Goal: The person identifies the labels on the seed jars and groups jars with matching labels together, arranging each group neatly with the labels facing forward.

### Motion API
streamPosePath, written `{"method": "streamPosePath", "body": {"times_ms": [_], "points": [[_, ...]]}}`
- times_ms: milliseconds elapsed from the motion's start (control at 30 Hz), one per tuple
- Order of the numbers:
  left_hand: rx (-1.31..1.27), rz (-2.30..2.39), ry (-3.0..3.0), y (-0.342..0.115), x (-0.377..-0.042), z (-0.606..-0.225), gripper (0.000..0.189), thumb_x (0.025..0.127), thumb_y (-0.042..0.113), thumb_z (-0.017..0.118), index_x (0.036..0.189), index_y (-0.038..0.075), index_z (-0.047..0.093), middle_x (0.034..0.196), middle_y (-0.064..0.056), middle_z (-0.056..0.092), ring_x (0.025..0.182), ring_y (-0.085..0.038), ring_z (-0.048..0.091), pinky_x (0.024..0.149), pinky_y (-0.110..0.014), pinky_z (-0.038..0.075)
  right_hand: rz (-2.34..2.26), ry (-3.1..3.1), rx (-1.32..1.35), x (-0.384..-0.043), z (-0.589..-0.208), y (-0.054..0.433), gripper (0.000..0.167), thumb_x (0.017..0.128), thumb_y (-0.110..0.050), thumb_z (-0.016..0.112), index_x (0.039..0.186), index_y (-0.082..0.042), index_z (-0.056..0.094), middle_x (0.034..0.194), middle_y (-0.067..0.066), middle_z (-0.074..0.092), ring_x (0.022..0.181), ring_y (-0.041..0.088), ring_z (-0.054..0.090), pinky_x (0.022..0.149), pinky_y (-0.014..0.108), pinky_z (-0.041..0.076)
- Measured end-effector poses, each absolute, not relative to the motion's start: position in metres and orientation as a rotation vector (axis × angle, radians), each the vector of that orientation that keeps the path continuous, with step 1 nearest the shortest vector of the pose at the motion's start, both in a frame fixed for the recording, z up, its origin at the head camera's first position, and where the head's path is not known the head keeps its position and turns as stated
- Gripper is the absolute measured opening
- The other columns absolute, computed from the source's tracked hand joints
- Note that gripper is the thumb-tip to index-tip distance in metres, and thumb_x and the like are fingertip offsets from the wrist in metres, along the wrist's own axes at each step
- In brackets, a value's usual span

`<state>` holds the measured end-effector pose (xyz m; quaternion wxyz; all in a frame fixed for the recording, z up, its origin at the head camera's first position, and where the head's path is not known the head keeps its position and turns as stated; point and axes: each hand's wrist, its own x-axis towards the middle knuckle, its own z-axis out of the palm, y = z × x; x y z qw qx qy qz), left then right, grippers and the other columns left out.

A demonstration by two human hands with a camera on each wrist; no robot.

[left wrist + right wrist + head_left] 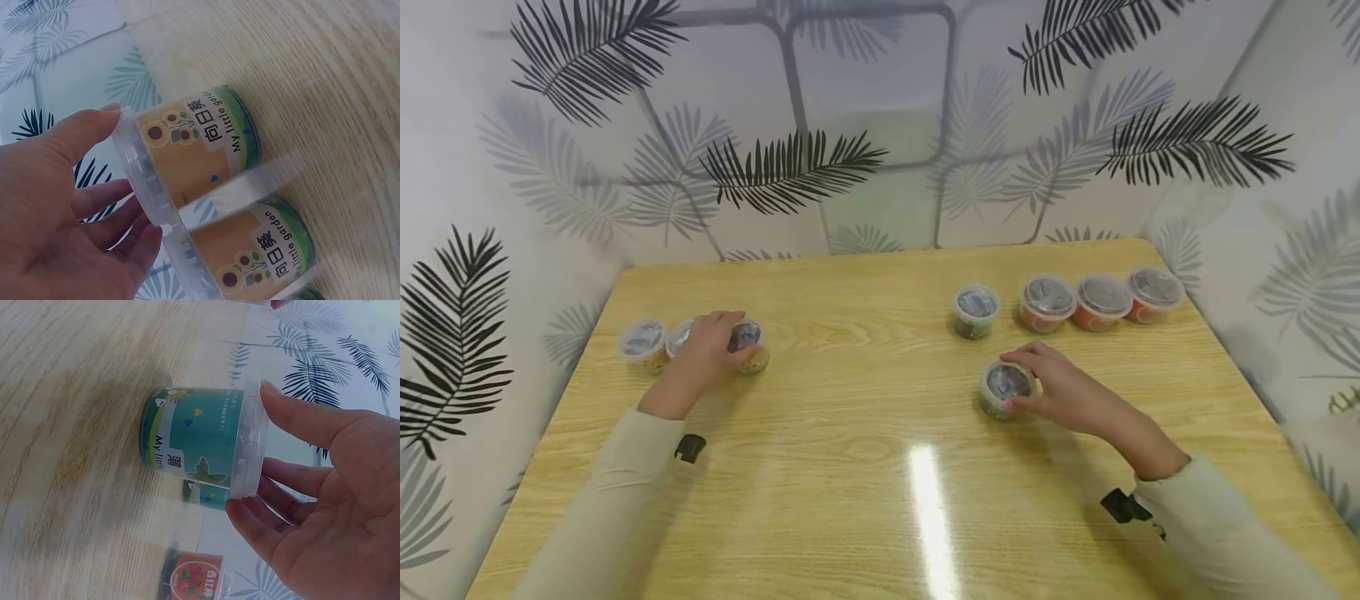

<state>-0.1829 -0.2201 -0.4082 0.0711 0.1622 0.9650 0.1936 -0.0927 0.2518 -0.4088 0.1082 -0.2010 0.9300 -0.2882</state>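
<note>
In the head view my left hand (702, 354) grips the lid of a clear tub (752, 357) at the left of the table. The left wrist view shows its orange sunflower label (187, 150) and the thumb and fingers on opposite sides of the lid. A matching sunflower tub (256, 247) stands right beside it, and another tub (643, 343) is further left. Right of centre, my right hand (1067, 390) holds a green-labelled tub (194, 434) by its lid, between thumb and fingers. I cannot tell whether this tub touches the table.
Another green tub (976, 310) stands behind the held one. To its right, 3 red-labelled tubs, the middle one (1103, 302) among them, form a row near the back right corner. The wood-grain table (820, 467) meets a leaf-patterned wall covering (880, 200) behind.
</note>
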Motion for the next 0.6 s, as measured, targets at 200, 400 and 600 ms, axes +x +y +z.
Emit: {"method": "streamPosePath", "body": {"times_ms": [200, 400, 600], "points": [[0.489, 0.581, 2.909, -0.2200, -0.1821, -0.4073, 0.063, 0.092, 0.029, 0.059, 0.138, -0.005, 0.034, 0.134, -0.029, 0.037, 0.122, -0.048, 0.029, 0.095, -0.059, 0.034, -0.847, 2.738, -0.587, -0.0925, -0.4080, 0.2514, 0.063, 0.081, -0.021, 0.073, 0.131, 0.006, 0.046, 0.125, 0.021, 0.045, 0.114, 0.035, 0.044, 0.092, 0.051, 0.041], [0.500, 0.600, 2.925, -0.2213, -0.1823, -0.4083, 0.062, 0.092, 0.028, 0.060, 0.138, -0.005, 0.034, 0.134, -0.029, 0.038, 0.121, -0.048, 0.030, 0.095, -0.059, 0.034, -0.852, 2.739, -0.607, -0.0934, -0.4068, 0.2510, 0.062, 0.081, -0.020, 0.073, 0.131, 0.006, 0.046, 0.125, 0.021, 0.045, 0.114, 0.036, 0.045, 0.092, 0.051, 0.042], [0.510, 0.587, 2.941, -0.2204, -0.1814, -0.4095, 0.063, 0.092, 0.029, 0.059, 0.138, -0.005, 0.034, 0.135, -0.028, 0.037, 0.123, -0.047, 0.029, 0.097, -0.058, 0.033, -0.856, 2.749, -0.621, -0.0925, -0.4075, 0.2523, 0.063, 0.080, -0.024, 0.074, 0.130, 0.006, 0.047, 0.123, 0.021, 0.046, 0.112, 0.035, 0.046, 0.091, 0.051, 0.042]]}}
